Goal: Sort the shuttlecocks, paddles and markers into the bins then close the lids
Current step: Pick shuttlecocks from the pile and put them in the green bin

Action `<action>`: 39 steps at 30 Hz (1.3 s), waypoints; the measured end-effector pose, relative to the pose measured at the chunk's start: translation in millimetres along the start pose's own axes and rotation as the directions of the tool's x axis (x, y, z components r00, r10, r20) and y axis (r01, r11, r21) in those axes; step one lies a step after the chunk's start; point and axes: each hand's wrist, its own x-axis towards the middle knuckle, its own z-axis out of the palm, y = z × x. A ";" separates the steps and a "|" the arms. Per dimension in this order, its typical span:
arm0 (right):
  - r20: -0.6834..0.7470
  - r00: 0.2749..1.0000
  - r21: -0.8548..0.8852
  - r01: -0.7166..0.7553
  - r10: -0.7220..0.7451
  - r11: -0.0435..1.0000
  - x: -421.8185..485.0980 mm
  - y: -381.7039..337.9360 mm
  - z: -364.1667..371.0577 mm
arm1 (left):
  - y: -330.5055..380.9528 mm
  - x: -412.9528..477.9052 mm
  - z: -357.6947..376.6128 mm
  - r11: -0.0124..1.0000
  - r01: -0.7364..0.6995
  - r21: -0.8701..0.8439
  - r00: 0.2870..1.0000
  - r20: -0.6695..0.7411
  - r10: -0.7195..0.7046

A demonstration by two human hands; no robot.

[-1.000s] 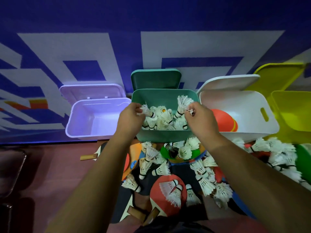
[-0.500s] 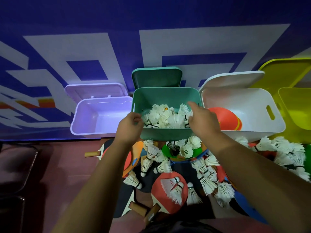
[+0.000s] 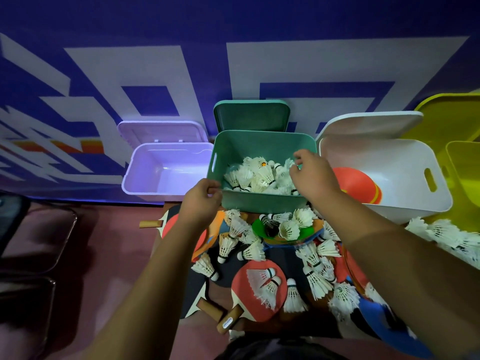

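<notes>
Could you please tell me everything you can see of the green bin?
The green bin is a rounded rectangular tub, seemingly plastic, with a slot handle in its left wall. Its lid stands open behind it. It sits upright between the lilac bin and the white bin, holding a heap of white shuttlecocks. The right hand hovers over its right side; the left hand is at its front left corner, contact unclear.

Smooth plastic green bin [image 3: 262,203], feathery shuttlecocks [image 3: 255,174], wooden paddle handles [image 3: 211,309]
</notes>
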 end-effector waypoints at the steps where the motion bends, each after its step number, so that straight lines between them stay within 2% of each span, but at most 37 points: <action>1: 0.005 1.000 0.004 0.014 -0.014 1.000 -4.2 1.6 0.5 | -0.9 -2.1 3.0 1.000 0.009 -0.017 1.000 0.000 -0.009; 15: 0.046 0.991 0.188 0.117 -0.127 0.975 -57.6 19.8 6.6 | 0.5 -36.1 43.8 0.997 0.071 -0.007 0.996 0.055 -0.071; 20: 0.121 0.984 0.285 0.092 -0.131 0.954 -84.6 18.6 18.1 | -24.5 -51.2 50.9 0.982 0.143 0.120 0.987 0.055 -0.151; 24: 0.179 0.966 0.234 0.141 -0.185 0.962 -103.3 27.4 29.4 | -58.4 -62.7 57.4 0.924 0.244 0.295 0.962 0.043 -0.268; 27: 0.275 0.940 0.175 0.156 -0.200 0.972 -118.9 37.5 41.9 | -83.5 -75.8 58.4 0.892 0.271 0.362 0.961 -0.042 -0.275; 31: 0.396 0.891 0.127 0.186 -0.222 0.974 -136.5 43.2 59.6 | -99.9 -95.2 52.5 0.870 0.350 0.346 0.937 -0.130 -0.325; 39: 0.516 0.837 0.025 0.199 -0.184 0.980 -150.2 33.2 92.0 | -116.4 -121.7 53.7 0.872 0.349 0.343 0.935 -0.066 -0.348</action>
